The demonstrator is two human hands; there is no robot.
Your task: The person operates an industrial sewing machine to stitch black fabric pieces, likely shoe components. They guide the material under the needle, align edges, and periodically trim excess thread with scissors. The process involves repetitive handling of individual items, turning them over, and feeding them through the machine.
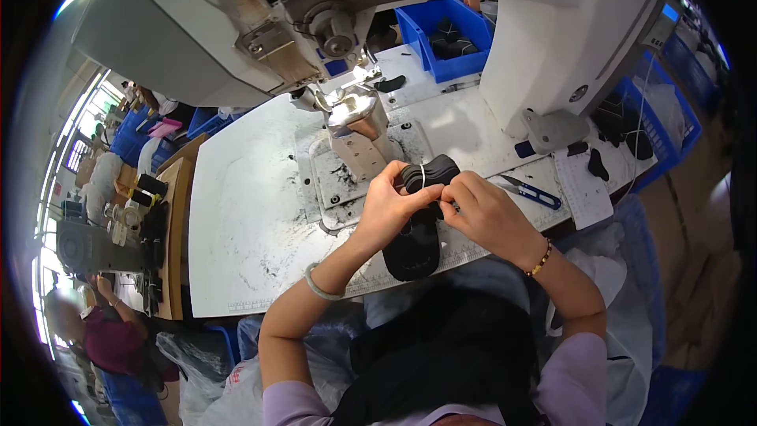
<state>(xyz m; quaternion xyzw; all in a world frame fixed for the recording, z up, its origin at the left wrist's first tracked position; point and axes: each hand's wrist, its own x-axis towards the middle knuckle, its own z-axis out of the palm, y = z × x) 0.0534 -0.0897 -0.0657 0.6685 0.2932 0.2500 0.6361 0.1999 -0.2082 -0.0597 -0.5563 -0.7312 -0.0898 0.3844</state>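
Note:
A stack of black, curved fabric-like pieces (441,169) with a white band round it is held over the table's front part. My left hand (386,207) is closed on its left end, thumb along the near side. At the stack's near right side, my right hand (490,217) has its fingers pinched together; what lies between the fingertips is hidden. Just below both hands, a larger black piece (412,249) lies at the table's front edge. Past my left hand stands the sewing machine's metal post (364,146), lit by the machine lamp.
The white sewing table (244,213) carries black scraps and dust. Blue-handled thread snips (536,193) and a paper sheet (583,189) lie to the right. A blue bin (453,67) with black pieces stands behind. The machine's white column (536,55) rises at the right. Another person (118,339) works at far left.

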